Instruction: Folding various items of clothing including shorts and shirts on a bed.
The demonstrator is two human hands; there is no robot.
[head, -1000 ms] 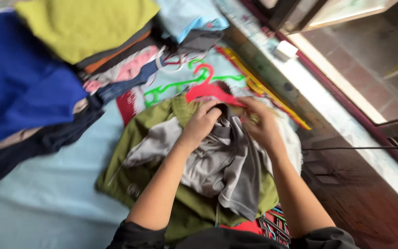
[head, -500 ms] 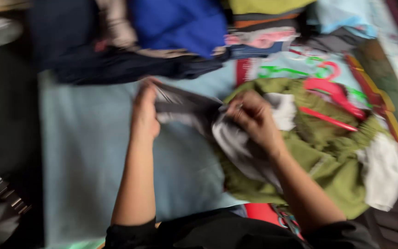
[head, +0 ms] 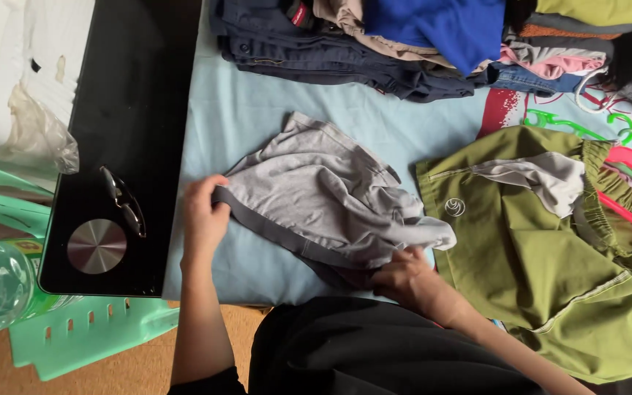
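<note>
— Pinching the dark waistband of the grey knit shorts [head: 323, 201], our left hand [head: 202, 219] has its fingers closed on one end, right?

— Yes, and our right hand [head: 407, 281] grips the other end, likely to stretch the band flat on the pale blue sheet [head: 257, 124].

— Beside them?

— Olive green cotton shorts [head: 543, 256], apart so each lies separately.
</note>
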